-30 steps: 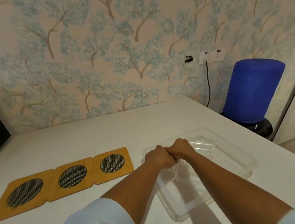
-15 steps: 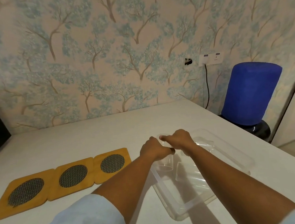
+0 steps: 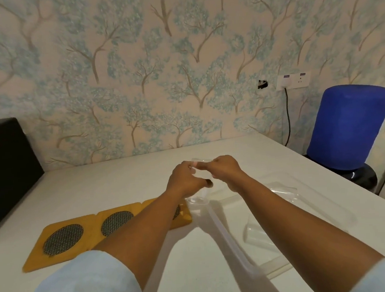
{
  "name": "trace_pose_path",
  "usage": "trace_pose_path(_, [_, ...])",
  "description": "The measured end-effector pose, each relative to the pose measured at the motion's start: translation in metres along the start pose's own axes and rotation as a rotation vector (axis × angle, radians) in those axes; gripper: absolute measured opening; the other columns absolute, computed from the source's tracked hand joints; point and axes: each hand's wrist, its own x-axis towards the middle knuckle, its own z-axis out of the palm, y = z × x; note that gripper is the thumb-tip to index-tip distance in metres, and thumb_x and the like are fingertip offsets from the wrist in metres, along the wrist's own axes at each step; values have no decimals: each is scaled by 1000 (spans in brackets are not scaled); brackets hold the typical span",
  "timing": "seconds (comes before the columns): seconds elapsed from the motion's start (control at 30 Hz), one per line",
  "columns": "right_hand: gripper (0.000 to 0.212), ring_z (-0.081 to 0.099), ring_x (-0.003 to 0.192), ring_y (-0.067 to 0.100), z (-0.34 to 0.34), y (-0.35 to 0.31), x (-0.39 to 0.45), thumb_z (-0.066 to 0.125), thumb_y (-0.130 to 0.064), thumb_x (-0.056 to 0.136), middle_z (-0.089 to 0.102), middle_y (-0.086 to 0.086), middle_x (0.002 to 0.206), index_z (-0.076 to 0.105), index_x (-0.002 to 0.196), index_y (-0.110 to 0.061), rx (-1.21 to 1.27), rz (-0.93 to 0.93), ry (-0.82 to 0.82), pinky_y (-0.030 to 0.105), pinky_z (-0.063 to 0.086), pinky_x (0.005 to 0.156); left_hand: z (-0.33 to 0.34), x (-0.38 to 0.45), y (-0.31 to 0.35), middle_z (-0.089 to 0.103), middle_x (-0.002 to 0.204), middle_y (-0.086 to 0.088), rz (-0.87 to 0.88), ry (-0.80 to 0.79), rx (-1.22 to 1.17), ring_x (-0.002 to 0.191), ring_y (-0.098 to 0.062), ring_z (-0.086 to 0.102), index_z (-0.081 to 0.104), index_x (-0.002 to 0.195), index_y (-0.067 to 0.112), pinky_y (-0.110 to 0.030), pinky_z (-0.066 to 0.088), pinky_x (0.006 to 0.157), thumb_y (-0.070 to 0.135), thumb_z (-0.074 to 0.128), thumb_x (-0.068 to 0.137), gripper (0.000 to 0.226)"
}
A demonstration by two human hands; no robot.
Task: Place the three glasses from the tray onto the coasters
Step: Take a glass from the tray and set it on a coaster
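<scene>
Both hands hold one clear glass [image 3: 200, 197] upright in the air, above the left end of the clear plastic tray [image 3: 229, 239]. My left hand [image 3: 185, 181] grips it from the left and my right hand [image 3: 225, 171] pinches its rim from the right. Two more clear glasses lie on their sides in the tray, one at the near side [image 3: 260, 232] and one at the far right [image 3: 285, 190]. Three wooden coasters with dark mesh centres lie in a row left of the tray: left [image 3: 60, 239], middle [image 3: 117, 223], and right [image 3: 184, 215], mostly hidden under my left forearm.
The white table [image 3: 121, 186] runs back to a wallpapered wall. A black box [image 3: 4, 169] stands at the far left. A blue covered container [image 3: 346, 129] stands off the table's right edge, beside a wall socket with a cord [image 3: 292, 81].
Both hands have lifted the glass up out of the tray and carried it a little to the left, toward the coasters. The camera view has tilted and shifted.
</scene>
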Motion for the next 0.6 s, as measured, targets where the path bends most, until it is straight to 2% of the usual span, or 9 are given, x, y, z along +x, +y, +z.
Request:
trace_pose_path(0.1, [69,64,103,24,20,-2,-1,83,-51,63,66,8,112,65,108,-2,-32,-41,-31,33,50,78,-14,-2,-14,53,123,4,-1,15,-4,108,-19,57,47,128,23,-31,49,79,38,91,54,87])
trace_pose_path(0.23, [50,59,74,16,45,0,-5,85,-49,62,64,4,83,64,81,-8,-71,-76,-65,29,44,60,-30,-5,-34,53,124,0,-25,29,5,106,-21,57,45,128,19,-32,49,81,31,92,56,87])
trace_pose_path(0.3, [44,53,65,14,57,2,-7,87,-44,63,60,2,76,63,75,-9,-92,-88,-79,27,40,54,-35,-6,-46,54,123,-2,-33,53,-5,105,-20,56,46,126,18,-32,47,81,27,93,56,84])
trace_pose_path(0.43, [46,57,72,19,76,6,-6,88,-34,65,67,11,88,68,90,-1,-135,-122,-121,32,43,60,-43,-7,-66,56,121,0,-52,125,-47,106,-20,56,50,121,21,-30,46,81,22,93,53,80])
trace_pose_path(0.53, [46,53,71,22,86,8,-5,89,-29,64,62,8,81,67,90,2,-180,-147,-145,33,41,61,-45,-7,-79,56,120,1,-76,165,-103,108,-20,56,53,114,21,-28,46,77,15,93,53,74])
trace_pose_path(0.6, [46,59,75,29,91,9,-3,88,-25,64,66,12,86,67,92,4,-208,-159,-150,39,48,64,-45,-6,-86,56,119,2,-95,177,-118,108,-20,55,52,112,22,-27,45,74,13,93,52,73])
